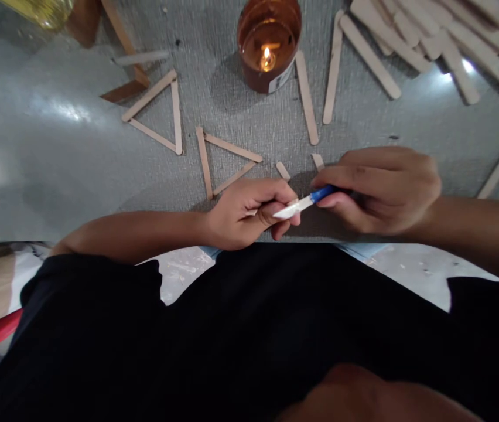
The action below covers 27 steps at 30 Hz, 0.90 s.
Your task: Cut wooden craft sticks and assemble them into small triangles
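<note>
Most of the wooden stick (252, 212) gripped in our left hand (243, 215) is hidden by curled fingers; only a pale sliver shows, so we cannot tell its length or slant. Our right hand (381, 187) pinches a blue-handled tool (323, 193) — its rear end is lost behind our fingers. The tool sits between our hands, near the front edge of the bench (214, 76); its long axis runs slantwise, the pale, pointed end facing lower left across our left thumb. Beyond, a lit candle (268, 58) and a stick pile (443, 35) are both cut off by the view's top edge.
</note>
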Motion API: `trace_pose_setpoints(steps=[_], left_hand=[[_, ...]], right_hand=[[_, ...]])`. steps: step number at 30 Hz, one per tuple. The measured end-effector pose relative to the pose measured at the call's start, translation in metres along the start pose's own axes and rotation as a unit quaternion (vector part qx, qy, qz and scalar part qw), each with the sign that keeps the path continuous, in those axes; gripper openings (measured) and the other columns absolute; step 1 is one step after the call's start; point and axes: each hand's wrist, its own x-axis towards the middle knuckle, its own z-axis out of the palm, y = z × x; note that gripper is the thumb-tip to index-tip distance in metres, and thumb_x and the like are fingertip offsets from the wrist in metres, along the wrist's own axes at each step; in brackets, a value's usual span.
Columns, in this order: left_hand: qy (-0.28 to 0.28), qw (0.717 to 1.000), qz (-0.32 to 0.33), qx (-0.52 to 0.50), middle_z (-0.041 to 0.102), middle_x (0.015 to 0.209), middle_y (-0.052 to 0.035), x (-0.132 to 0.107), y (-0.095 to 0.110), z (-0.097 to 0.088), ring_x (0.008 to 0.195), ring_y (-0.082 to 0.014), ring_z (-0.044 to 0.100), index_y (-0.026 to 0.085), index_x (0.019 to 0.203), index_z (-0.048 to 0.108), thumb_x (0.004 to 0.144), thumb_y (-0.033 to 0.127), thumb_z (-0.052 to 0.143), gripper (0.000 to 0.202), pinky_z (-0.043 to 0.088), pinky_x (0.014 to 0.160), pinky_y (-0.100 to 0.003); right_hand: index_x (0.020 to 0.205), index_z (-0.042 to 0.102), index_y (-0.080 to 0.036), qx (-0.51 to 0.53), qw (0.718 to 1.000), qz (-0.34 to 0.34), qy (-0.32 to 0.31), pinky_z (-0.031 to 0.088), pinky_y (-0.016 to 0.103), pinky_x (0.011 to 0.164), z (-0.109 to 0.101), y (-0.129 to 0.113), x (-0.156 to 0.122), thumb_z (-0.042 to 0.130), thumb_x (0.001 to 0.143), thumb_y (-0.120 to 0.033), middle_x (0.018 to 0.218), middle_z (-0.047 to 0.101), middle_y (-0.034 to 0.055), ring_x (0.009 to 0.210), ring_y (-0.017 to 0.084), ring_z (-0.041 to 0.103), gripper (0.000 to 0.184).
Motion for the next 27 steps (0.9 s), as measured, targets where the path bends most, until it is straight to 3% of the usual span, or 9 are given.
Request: trace_pose_setpoints(steps=[3, 5, 9, 12, 20, 27], left_hand=[[-0.038, 0.999, 0.016, 0.014, 0.072, 0.076, -0.0019, -0.003, 0.004, 0.003, 0.065, -0.0062, 0.072, 0.014, 0.102, 0.071, 0.105, 0.014, 0.063, 0.009, 0.056, 0.063, -0.012], [-0.014, 1.0, -0.006, 0.027, 0.07, 0.072, -0.0005, -0.005, 0.006, 0.006, 0.062, -0.0053, 0.07, 0.013, 0.103, 0.07, 0.108, 0.017, 0.06, 0.012, 0.056, 0.062, -0.012], [0.063, 0.997, -0.001, 0.054, 0.067, 0.069, 0.0026, -0.004, 0.002, 0.007, 0.058, -0.0034, 0.066, 0.015, 0.105, 0.069, 0.113, 0.024, 0.049, 0.023, 0.054, 0.061, -0.012], [0.076, 0.995, 0.01, 0.066, 0.065, 0.067, 0.0035, -0.002, -0.002, 0.006, 0.056, -0.0032, 0.064, 0.015, 0.105, 0.069, 0.113, 0.025, 0.051, 0.022, 0.052, 0.061, -0.014], [0.049, 0.996, -0.022, 0.068, 0.068, 0.075, 0.0017, -0.004, -0.005, 0.001, 0.063, -0.003, 0.066, 0.013, 0.108, 0.072, 0.108, 0.015, 0.058, 0.014, 0.052, 0.062, -0.013], [0.026, 0.994, -0.04, 0.094, 0.069, 0.074, 0.002, -0.002, -0.006, -0.002, 0.063, -0.0058, 0.068, 0.017, 0.108, 0.071, 0.109, 0.02, 0.058, 0.013, 0.054, 0.06, -0.016]], right_hand=[[0.1, 0.077, -0.027, -0.005, 0.997, 0.074, 0.009, 0.04, 0.03, 0.055, -0.003, 0.001, 0.007, 0.068, 0.106, -0.036, 0.068, 0.065, -0.002, 0.06, 0.01, 0.056, 0.014], [0.098, 0.076, -0.027, 0.004, 0.996, 0.086, 0.023, 0.039, 0.03, 0.055, -0.004, 0.002, 0.009, 0.066, 0.106, -0.036, 0.066, 0.062, -0.0021, 0.058, 0.01, 0.054, 0.016], [0.104, 0.076, -0.024, 0.019, 1.0, 0.021, 0.011, 0.041, 0.03, 0.054, -0.004, 0.005, 0.006, 0.068, 0.104, -0.035, 0.072, 0.068, -0.0009, 0.06, 0.011, 0.058, 0.013], [0.11, 0.076, -0.023, 0.031, 0.999, -0.037, -0.007, 0.046, 0.029, 0.055, -0.002, 0.008, 0.002, 0.071, 0.102, -0.036, 0.081, 0.074, 0.0005, 0.063, 0.012, 0.065, 0.016], [0.113, 0.076, -0.029, 0.001, 0.999, -0.049, -0.018, 0.046, 0.029, 0.056, 0.005, 0.008, -0.002, 0.068, 0.104, -0.044, 0.082, 0.076, -0.0022, 0.062, 0.011, 0.065, 0.019], [0.112, 0.074, -0.025, -0.02, 0.996, -0.082, -0.017, 0.042, 0.029, 0.054, 0.004, 0.009, -0.001, 0.07, 0.103, -0.042, 0.079, 0.073, -0.0023, 0.06, 0.01, 0.061, 0.02]])
